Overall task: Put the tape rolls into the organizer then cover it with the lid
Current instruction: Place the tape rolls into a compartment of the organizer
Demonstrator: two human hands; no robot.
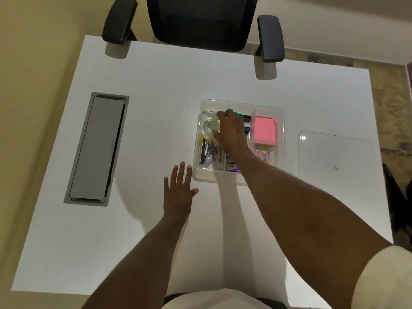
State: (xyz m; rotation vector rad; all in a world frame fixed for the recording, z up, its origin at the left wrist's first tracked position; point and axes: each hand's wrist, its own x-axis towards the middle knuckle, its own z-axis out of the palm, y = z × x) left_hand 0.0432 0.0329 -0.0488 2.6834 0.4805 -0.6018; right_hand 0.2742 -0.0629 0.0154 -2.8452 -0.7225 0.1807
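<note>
Left hand (178,192) is flat on the white surface (156,97), fingers spread, just beside the organizer (279,112). Right hand (230,132) reaches over the organizer, fingers curled down at the clear tape rolls (208,123) in the far-left compartment; can't tell if it's gripping one. Clear lid (334,152) lies off to the right.

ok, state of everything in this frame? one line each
organizer: uncovered, on the table
lid: off, flat on the table right of the organizer
tape rolls: two clear ones in the far-left compartment
right hand: over the organizer, fingers at the tape rolls; grip unclear
left hand: open, flat on the table, holding nothing
sticky notes: pink stack in its compartment
paper clips: loose, in the near-right compartment
</note>
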